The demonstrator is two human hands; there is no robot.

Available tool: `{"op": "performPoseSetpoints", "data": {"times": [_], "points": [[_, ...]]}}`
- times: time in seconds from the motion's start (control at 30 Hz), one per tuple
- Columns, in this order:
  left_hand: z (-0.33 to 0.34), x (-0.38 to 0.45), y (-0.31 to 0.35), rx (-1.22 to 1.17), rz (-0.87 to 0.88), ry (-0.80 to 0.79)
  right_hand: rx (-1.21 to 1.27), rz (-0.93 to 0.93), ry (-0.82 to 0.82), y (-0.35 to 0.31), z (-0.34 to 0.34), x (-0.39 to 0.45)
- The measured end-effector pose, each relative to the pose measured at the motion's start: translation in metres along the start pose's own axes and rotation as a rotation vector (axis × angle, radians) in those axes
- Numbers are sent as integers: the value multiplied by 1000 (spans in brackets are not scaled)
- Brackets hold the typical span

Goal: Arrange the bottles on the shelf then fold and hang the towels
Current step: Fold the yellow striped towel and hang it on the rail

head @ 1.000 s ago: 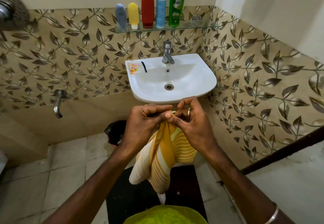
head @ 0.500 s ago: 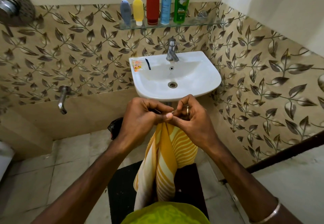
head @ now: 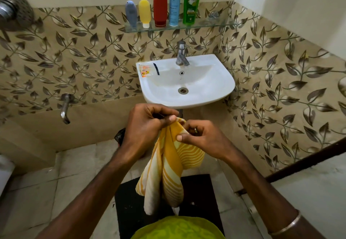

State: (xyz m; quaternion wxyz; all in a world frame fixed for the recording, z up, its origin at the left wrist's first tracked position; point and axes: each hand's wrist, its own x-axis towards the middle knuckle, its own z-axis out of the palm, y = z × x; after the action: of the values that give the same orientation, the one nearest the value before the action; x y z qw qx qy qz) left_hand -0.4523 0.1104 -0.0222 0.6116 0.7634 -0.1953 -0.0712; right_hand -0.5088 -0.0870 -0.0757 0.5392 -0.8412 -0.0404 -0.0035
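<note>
Pinching the top edge of the yellow striped towel (head: 168,165): left hand (head: 148,126) with thumb and curled fingers closed on the bunched corner, right hand (head: 204,139) just beside it, thumb and forefinger nipping the same edge a little lower. Both grips tight on cloth, held close together in front of the sink (head: 187,100), just below its rim. Hanging from them in loose vertical folds, down toward the black mat (head: 129,201) on the floor; not yet squared or folded flat.

Above, on the glass shelf (head: 211,24): five bottles upright in a row, shortest to tallest, namely grey bottle (head: 131,13), yellow bottle (head: 144,13), red bottle (head: 160,1), white-and-blue bottle (head: 174,6), green bottle (head: 192,1). Judging by that tidy line, bottle part likely finished.

Still to do, by the look of it: folding this towel properly and hanging it. A green cloth (head: 177,228) draped at the bottom of the view, possibly a second towel awaiting the same. No towel rail in view.
</note>
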Motion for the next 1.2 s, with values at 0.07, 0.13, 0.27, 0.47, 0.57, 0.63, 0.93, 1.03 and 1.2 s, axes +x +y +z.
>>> {"op": "performPoseSetpoints", "data": {"times": [0.07, 0.13, 0.27, 0.47, 0.57, 0.63, 0.93, 1.03, 1.2], "points": [[-6, 5, 1, 44, 48, 66, -96, 57, -72, 11, 3, -1], [-11, 10, 4, 79, 86, 110, -166, 116, -131, 20, 8, -2], [-18, 17, 5, 91, 107, 160, -208, 238, -233, 29, 10, -2], [-17, 25, -2, 137, 147, 197, -417, 341, -397, 22, 5, -5], [-18, 29, -6, 140, 157, 230, -590, 401, -510, 19, -1, -8], [-24, 33, -8, 139, 160, 258, -651, 446, -576, 21, -5, -13], [-43, 40, -20, 160, 151, 301, -755, 457, -143, 34, -51, -26], [-47, 39, -24, 155, 137, 300, -513, 480, 89, 33, -72, -28], [-48, 39, -26, 172, 145, 300, -209, 554, 261, 27, -93, -22]]}}
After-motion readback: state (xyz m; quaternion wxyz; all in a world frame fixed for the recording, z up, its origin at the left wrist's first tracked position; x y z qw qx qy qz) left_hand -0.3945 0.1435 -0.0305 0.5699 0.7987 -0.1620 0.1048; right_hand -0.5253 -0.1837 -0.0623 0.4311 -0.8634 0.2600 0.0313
